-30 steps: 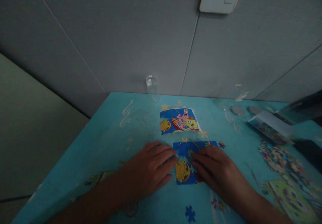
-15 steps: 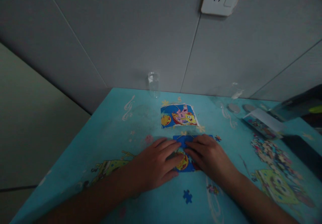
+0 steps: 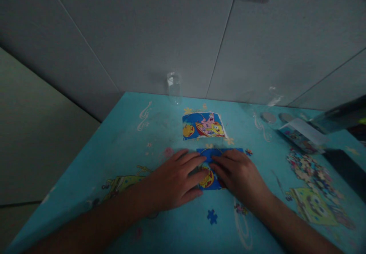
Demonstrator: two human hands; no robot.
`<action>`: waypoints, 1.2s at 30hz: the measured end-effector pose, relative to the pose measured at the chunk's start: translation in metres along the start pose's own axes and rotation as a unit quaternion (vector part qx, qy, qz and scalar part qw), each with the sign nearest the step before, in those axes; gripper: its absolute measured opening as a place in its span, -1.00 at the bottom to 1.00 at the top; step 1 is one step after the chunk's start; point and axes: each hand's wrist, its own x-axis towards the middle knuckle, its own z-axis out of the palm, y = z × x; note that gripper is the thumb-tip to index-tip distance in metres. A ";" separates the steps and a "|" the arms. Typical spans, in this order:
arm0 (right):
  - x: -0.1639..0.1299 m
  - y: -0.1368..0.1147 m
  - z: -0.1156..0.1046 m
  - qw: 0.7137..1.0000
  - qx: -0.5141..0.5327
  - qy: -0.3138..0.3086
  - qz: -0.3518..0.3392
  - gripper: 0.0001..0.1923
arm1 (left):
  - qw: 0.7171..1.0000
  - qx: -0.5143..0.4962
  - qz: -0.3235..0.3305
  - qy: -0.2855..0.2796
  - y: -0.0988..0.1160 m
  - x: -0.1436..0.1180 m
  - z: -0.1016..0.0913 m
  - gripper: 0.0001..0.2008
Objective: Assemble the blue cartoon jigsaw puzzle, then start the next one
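Your left hand (image 3: 174, 181) lies palm down on the turquoise cartoon-printed tabletop (image 3: 160, 132), its fingers (image 3: 190, 158) loosely spread and flat, their tips resting on the left edge of the small blue assembled jigsaw panel with a yellow round figure (image 3: 208, 176). Your right hand (image 3: 238, 174) lies flat as well, fingers slightly apart, covering the panel's right part, the fingertips of the two hands almost meeting over its middle. Neither hand pinches anything; both press down on the panel, which sits between and under your fingers, only its blue top edge and the yellow figure showing.

Just beyond your fingertips, apart from the panel, lies a glossy printed picture of cartoon characters in a red boat on blue (image 3: 204, 125). Farther past it, near the grey wall, stands a clear glass tumbler (image 3: 174, 87). Near your wrists, on the side toward you, a single dark blue jigsaw piece (image 3: 212, 216) lies alone on the cloth. Well off to the right of your right fingers sits a scattered heap of loose multicoloured jigsaw pieces (image 3: 307, 168), and beyond it a tilted open cardboard box with a white flap (image 3: 301, 132). Two flat grey round discs (image 3: 268, 117) lie beside the box, farther from you than the heap.
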 end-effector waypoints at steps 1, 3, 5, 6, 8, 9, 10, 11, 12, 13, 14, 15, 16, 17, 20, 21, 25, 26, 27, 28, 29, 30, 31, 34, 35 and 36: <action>0.000 0.000 0.000 1.000 -0.003 -0.001 0.000 -0.83 | 1.000 -0.004 0.000 -0.003 0.000 0.000 0.000 -0.56; -0.001 0.001 0.001 1.000 -0.007 -0.001 -0.004 -0.82 | 1.000 -0.010 0.004 -0.008 -0.001 0.001 0.001 -0.56; -0.002 0.002 0.002 1.000 -0.013 0.001 -0.011 -0.80 | 1.000 -0.011 0.009 -0.017 -0.003 0.001 0.002 -0.57; -0.002 0.003 0.003 1.000 -0.017 0.001 -0.015 -0.79 | 1.000 -0.009 0.013 -0.020 -0.004 0.001 0.003 -0.58; -0.003 0.004 0.004 0.999 -0.026 0.001 -0.023 -0.76 | 0.999 -0.004 0.025 -0.027 -0.007 0.001 0.002 -0.58; -0.003 0.004 0.004 0.999 -0.031 0.000 -0.028 -0.74 | 0.999 -0.002 0.031 -0.030 -0.008 0.001 0.001 -0.58; -0.003 0.004 0.004 0.999 -0.036 0.001 -0.033 -0.73 | 0.999 -0.001 0.038 -0.030 -0.009 0.000 0.000 -0.58; -0.003 0.003 0.004 0.998 -0.043 0.001 -0.039 -0.72 | 0.999 0.000 0.043 -0.032 -0.010 0.000 -0.001 -0.58; -0.003 0.002 0.003 0.998 -0.050 0.001 -0.045 -0.70 | 0.998 0.001 0.047 -0.034 -0.011 0.000 -0.002 -0.58; -0.002 0.001 0.002 0.997 -0.059 0.001 -0.052 -0.70 | 0.998 0.002 0.049 -0.037 -0.011 0.000 -0.002 -0.59; -0.002 0.000 0.000 0.996 -0.070 0.001 -0.058 -0.69 | 0.998 0.004 0.048 -0.040 -0.011 0.000 -0.003 -0.60; -0.002 -0.001 -0.001 0.995 -0.081 0.002 -0.066 -0.68 | 0.998 0.006 0.046 -0.041 -0.011 0.000 -0.004 -0.60; -0.002 -0.002 -0.002 0.993 -0.092 0.003 -0.075 -0.68 | 0.998 0.008 0.045 -0.043 -0.011 0.000 -0.004 -0.60; -0.002 -0.003 -0.003 0.991 -0.104 0.005 -0.083 -0.69 | 0.998 0.009 0.043 -0.047 -0.011 0.000 -0.004 -0.60; -0.003 -0.003 -0.004 0.985 -0.137 0.011 -0.104 -0.71 | 0.998 0.009 0.047 -0.046 -0.010 0.001 -0.003 -0.61; -0.003 -0.003 -0.003 0.983 -0.144 0.015 -0.110 -0.73 | 0.998 0.010 0.049 -0.045 -0.011 0.001 -0.003 -0.61; -0.005 -0.001 0.000 0.979 -0.150 0.037 -0.135 -0.77 | 0.998 0.017 0.054 -0.042 -0.012 0.002 -0.002 -0.62; -0.006 -0.001 0.000 0.978 -0.149 0.039 -0.139 -0.78 | 0.997 0.017 0.054 -0.044 -0.012 0.002 -0.002 -0.61; -0.006 -0.001 0.000 0.978 -0.149 0.039 -0.141 -0.78 | 0.997 0.018 0.055 -0.047 -0.012 0.002 -0.002 -0.61; -0.006 -0.001 0.001 0.978 -0.149 0.039 -0.143 -0.79 | 0.997 0.018 0.055 -0.051 -0.011 0.002 -0.002 -0.60; -0.006 -0.002 0.001 0.978 -0.149 0.039 -0.143 -0.79 | 0.997 0.018 0.055 -0.054 -0.011 0.002 -0.002 -0.60; -0.007 -0.002 0.001 0.977 -0.150 0.039 -0.143 -0.80 | 0.997 0.018 0.055 -0.055 -0.011 0.002 -0.002 -0.60; -0.007 -0.002 0.000 0.977 -0.152 0.039 -0.142 -0.80 | 0.997 0.016 0.054 -0.055 -0.011 0.002 -0.002 -0.61; -0.007 -0.003 0.000 0.977 -0.155 0.038 -0.139 -0.80 | 0.997 0.012 0.052 -0.052 -0.011 0.001 -0.002 -0.61; -0.007 -0.003 0.001 0.977 -0.155 0.039 -0.138 -0.80 | 0.997 0.012 0.051 -0.052 -0.011 0.001 -0.002 -0.61; -0.008 -0.003 0.001 0.978 -0.154 0.041 -0.138 -0.80 | 0.997 0.013 0.051 -0.052 -0.011 0.000 -0.002 -0.61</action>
